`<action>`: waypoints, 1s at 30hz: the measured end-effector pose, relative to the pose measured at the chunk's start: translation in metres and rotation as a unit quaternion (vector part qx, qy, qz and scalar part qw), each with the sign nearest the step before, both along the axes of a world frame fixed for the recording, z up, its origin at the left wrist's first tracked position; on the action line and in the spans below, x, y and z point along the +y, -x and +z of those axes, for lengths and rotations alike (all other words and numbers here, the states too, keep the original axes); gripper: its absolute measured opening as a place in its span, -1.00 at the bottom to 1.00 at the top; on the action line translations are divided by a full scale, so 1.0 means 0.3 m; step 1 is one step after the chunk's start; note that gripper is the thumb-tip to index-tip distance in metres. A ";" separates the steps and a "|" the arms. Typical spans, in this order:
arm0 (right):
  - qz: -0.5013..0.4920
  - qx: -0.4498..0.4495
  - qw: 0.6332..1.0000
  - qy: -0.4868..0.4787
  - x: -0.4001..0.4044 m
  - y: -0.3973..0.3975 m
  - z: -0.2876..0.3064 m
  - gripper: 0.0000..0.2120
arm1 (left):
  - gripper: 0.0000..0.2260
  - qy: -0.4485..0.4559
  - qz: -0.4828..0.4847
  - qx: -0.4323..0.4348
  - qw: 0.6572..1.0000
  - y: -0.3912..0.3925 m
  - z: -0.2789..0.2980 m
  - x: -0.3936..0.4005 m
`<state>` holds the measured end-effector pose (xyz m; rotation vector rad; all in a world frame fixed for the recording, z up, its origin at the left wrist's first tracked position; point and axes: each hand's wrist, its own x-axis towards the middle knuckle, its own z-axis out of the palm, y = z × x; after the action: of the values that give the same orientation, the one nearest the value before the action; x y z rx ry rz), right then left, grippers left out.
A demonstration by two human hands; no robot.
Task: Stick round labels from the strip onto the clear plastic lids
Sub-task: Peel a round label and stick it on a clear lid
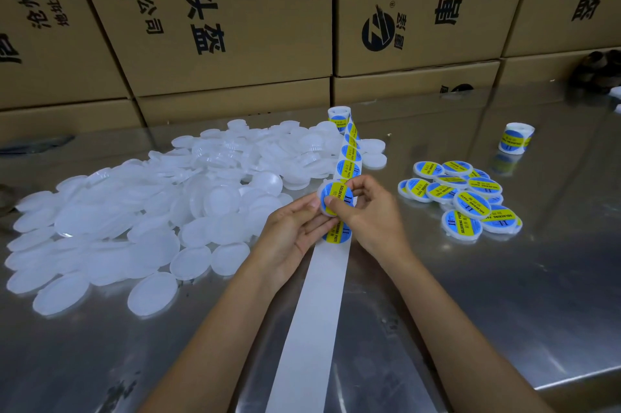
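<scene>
Nearest to me, bare backing paper (312, 322) is trailing off the near edge of the desk (504, 295), already stripped of its labels, so I am letting it run toward me out of the way. Just beyond it, my left hand (292, 231) is cradling a clear lid (327, 200) from below, fingers curled round its rim to keep it steady over the strip. My right hand (366, 207) is pinching down on the blue and yellow label (336, 195) with thumb and bent fingers, which I judge is smoothing it onto the lid. The label strip (349, 157) is running away from my hands to its roll (339, 115) near the far edge, kept in line so the next sticker comes straight to me. Toward the left edge, unlabelled lids (151, 211) are lying in a wide heap within easy reach. Toward the right, finished lids (460, 197) are piling up apart from them. A second roll (515, 138) is standing further right. The desk is shiny metal, reflecting the printed cardboard boxes (218, 19) stacked along its far edge.
</scene>
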<state>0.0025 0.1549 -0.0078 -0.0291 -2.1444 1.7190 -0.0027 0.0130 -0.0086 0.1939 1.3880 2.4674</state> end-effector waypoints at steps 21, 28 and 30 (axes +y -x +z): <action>-0.091 0.004 0.963 -0.252 -0.003 -0.020 -0.022 -0.40 | -0.70 0.013 -0.063 0.001 0.998 -0.010 0.022 -0.017; -0.066 0.023 0.977 -0.203 -0.003 -0.013 -0.024 -0.36 | -0.74 0.113 0.029 0.039 0.992 -0.024 0.016 -0.002; -0.051 0.024 0.981 -0.188 -0.002 -0.008 -0.027 -0.39 | -0.76 0.128 0.047 0.047 0.990 -0.026 0.015 0.002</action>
<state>0.0048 0.1542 -0.0158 0.0061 -2.3501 1.2246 0.0052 0.0135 -0.0040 0.1926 1.7746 2.3488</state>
